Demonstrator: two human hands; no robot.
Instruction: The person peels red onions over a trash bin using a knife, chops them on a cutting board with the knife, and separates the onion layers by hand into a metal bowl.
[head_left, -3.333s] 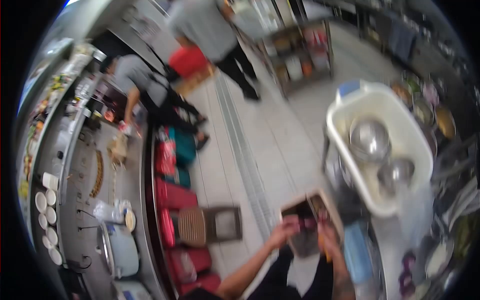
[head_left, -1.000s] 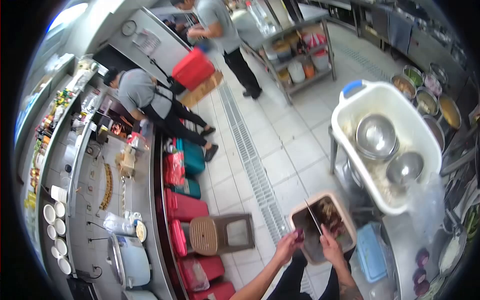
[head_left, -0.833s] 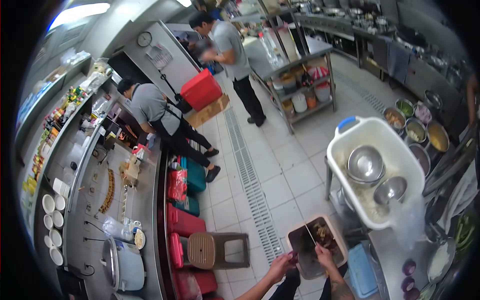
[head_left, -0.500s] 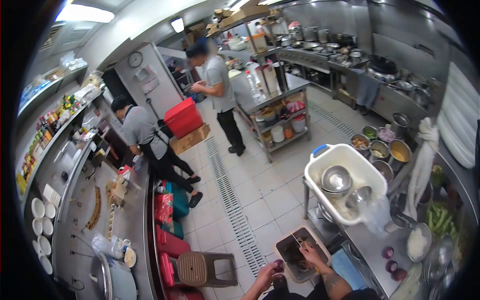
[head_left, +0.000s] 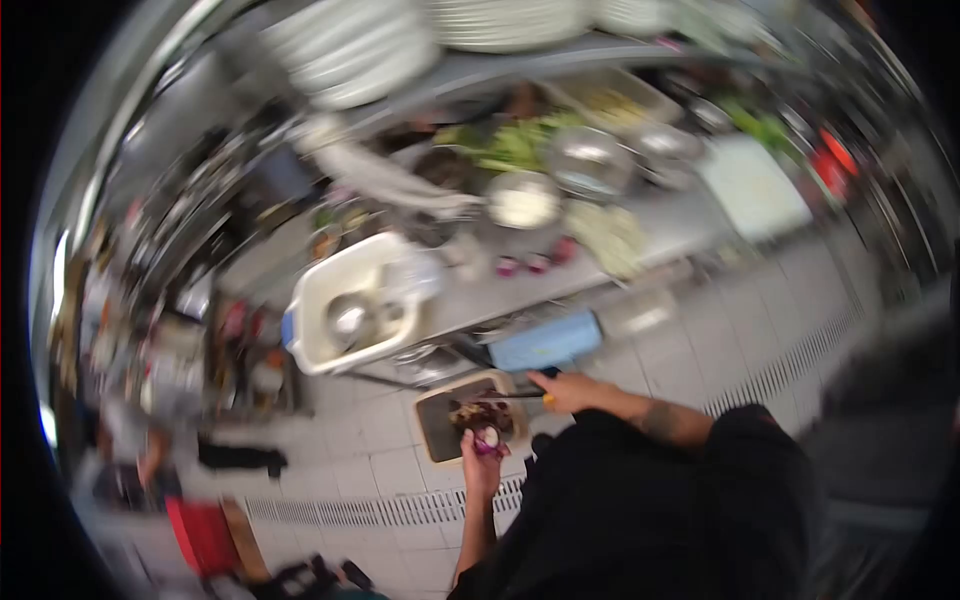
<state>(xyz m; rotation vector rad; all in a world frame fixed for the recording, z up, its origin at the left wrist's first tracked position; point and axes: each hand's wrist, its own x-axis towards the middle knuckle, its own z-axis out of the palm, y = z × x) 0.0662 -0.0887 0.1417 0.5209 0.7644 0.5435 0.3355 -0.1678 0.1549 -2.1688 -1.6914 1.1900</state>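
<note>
My left hand (head_left: 481,467) is closed around a red onion (head_left: 487,439), which shows a pale patch. Just above it, my right hand (head_left: 567,391) grips a knife (head_left: 515,396) by its yellowish handle, the blade pointing left over a bin. That bin (head_left: 428,432) is brown inside with a tan rim and stands on the tiled floor. Dark reddish peelings (head_left: 482,412) lie in it. The onion is at the bin's near edge; blur hides whether the blade touches anything.
A steel table (head_left: 470,305) beyond the bin carries a white tub (head_left: 305,340) with metal bowls, several red onions (head_left: 538,263), a bowl of white food (head_left: 523,200) and a white cutting board (head_left: 757,188). A blue board-like item (head_left: 546,342) sits below its edge. A floor drain (head_left: 400,508) runs behind.
My view has swung round to the right, toward the steel table, and is blurred. Both hands stay at the bin with the onion and knife. The onion now shows a pale patch.
</note>
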